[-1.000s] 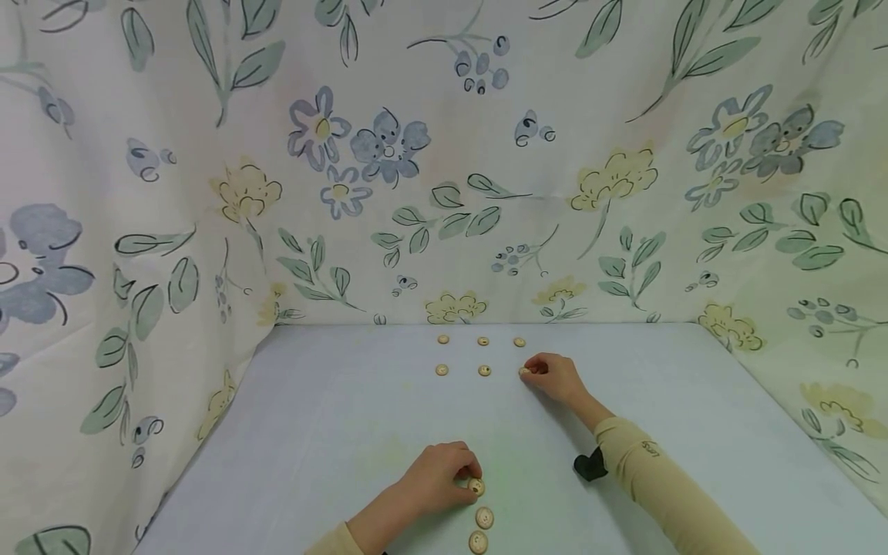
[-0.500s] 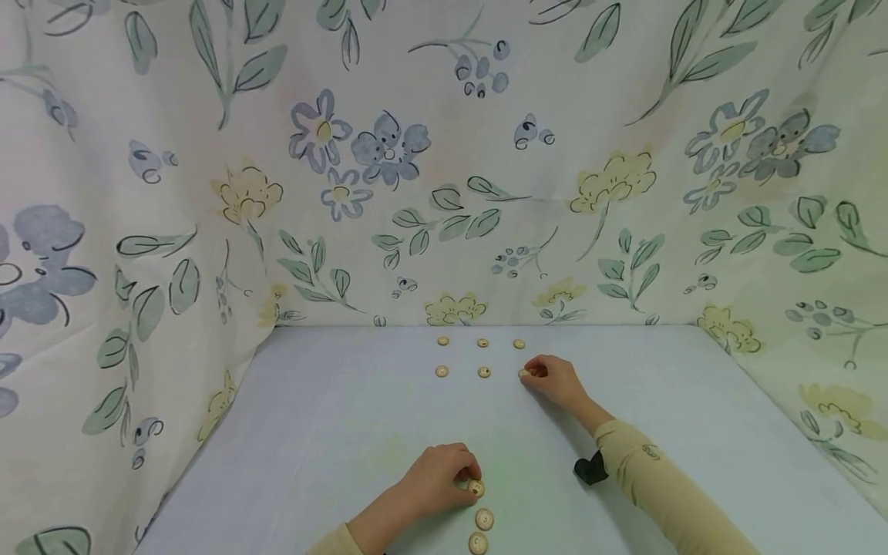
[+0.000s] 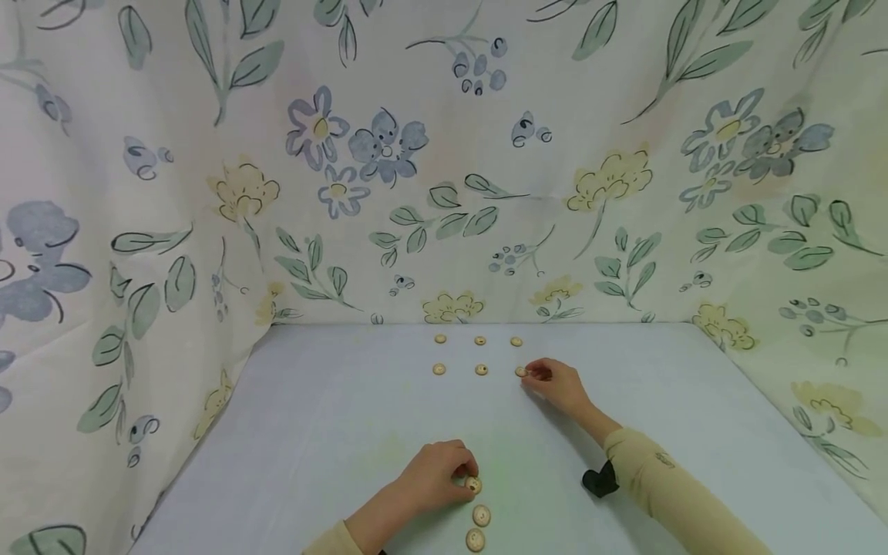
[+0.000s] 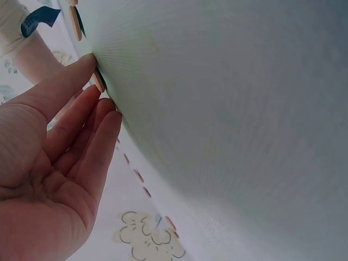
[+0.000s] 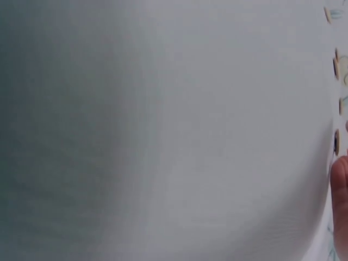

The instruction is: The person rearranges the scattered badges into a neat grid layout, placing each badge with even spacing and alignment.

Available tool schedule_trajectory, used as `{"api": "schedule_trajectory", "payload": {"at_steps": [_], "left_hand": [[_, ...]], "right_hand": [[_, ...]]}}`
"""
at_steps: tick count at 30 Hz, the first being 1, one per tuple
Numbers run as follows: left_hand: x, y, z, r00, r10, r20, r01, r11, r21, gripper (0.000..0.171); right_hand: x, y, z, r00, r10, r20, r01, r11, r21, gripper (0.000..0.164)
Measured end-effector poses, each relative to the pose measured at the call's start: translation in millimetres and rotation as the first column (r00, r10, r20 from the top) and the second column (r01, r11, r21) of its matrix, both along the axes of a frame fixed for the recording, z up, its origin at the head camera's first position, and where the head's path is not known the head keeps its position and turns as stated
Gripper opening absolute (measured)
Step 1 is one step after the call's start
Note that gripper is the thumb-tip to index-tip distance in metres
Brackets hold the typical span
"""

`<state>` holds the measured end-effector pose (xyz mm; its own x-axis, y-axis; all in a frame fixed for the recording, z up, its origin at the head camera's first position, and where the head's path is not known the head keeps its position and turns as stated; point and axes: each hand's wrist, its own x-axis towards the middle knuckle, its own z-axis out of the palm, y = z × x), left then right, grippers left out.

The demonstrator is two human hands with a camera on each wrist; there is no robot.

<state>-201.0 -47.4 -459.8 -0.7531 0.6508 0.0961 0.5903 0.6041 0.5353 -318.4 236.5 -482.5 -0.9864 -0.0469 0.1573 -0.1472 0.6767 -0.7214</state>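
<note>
My left hand (image 3: 435,476) pinches a small round wooden disc (image 3: 473,485) with dark marks on its face, at the front of the table. In the left wrist view that disc (image 4: 99,80) shows edge-on between thumb and finger. Two similar discs lie in line nearer to me, one lower disc (image 3: 475,539) and one upper disc (image 3: 482,516). Farther back, my right hand (image 3: 560,385) is at the right end of a row, fingertips beside a wooden disc (image 3: 521,371). In the right wrist view the thumb tip (image 5: 338,173) lies just below that disc (image 5: 336,142).
Several discs form two rows at the back, among them a left disc (image 3: 439,369), a middle disc (image 3: 482,370) and a far disc (image 3: 516,341). The white table (image 3: 312,416) meets a floral curtain (image 3: 388,231). A black strap piece (image 3: 600,479) hangs by the right sleeve.
My right hand has drawn slightly to the right, off the disc it was pinching, and more of that disc shows. The left hand stays in place with its disc.
</note>
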Motion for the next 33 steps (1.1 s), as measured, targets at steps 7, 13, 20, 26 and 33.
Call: {"api": "schedule_trajectory", "payload": {"at_steps": [7,13,20,26,33], "left_hand": [[0.6,-0.4,3.1,1.000,-0.007,0.014,0.007,1.000,0.010,0.017],[-0.2,-0.9,3.9,1.000,-0.007,0.012,0.007,1.000,0.012,0.017],[0.0,-0.7,1.8,1.000,-0.006,0.007,0.006,1.000,0.011,0.018],[-0.9,0.1,-1.0,1.000,-0.009,-0.028,0.010,1.000,0.008,0.019],[-1.2,0.5,-2.3,0.999,-0.018,-0.035,0.019,1.000,0.011,0.018]], "right_hand": [[19.4,-3.6,-2.4,0.997,-0.042,0.069,0.049,0.994,-0.093,0.026],[38.7,-8.2,-2.7,0.994,0.008,0.112,0.012,0.985,-0.174,0.029],[64.5,-17.8,-2.9,0.985,0.103,0.137,-0.062,0.960,-0.272,0.029],[84.5,-25.6,-6.6,0.970,0.202,0.134,-0.150,0.934,-0.324,0.028],[109.0,-33.7,-5.8,0.938,0.317,0.141,-0.247,0.895,-0.372,0.026]]}}
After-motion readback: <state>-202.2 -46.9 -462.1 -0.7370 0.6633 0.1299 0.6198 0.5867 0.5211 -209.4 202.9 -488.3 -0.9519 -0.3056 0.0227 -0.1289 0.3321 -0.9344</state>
